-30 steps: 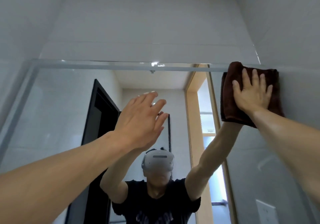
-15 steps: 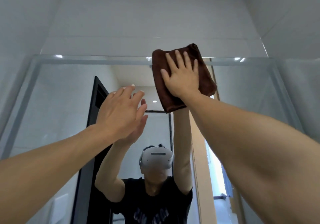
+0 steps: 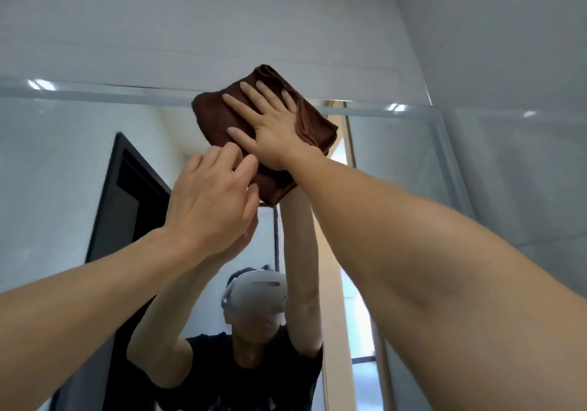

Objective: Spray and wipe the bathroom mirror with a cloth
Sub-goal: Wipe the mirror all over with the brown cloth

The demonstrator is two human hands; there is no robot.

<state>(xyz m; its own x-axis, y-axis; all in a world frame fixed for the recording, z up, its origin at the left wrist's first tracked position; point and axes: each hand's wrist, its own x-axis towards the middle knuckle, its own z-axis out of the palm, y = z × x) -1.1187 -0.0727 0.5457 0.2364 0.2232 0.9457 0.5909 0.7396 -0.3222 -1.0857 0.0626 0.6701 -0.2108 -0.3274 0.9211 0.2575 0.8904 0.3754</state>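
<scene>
Right hand [image 3: 273, 131], fingers [image 3: 236, 105] spread flat, presses the brown cloth [image 3: 314, 125] on the mirror [image 3: 63, 163] at its top edge. Left hand [image 3: 209, 201] just below, fingers loosely curled, possibly touching the cloth's lower corner. Risk: bunched fold above the fingertips rides off the glass, leaving streaks.

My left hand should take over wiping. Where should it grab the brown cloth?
Probably the lower corner of the cloth, coming from below-left. It hangs bare below the right hand, which presses the middle flat against the mirror. The left hand is already beside it.
</scene>
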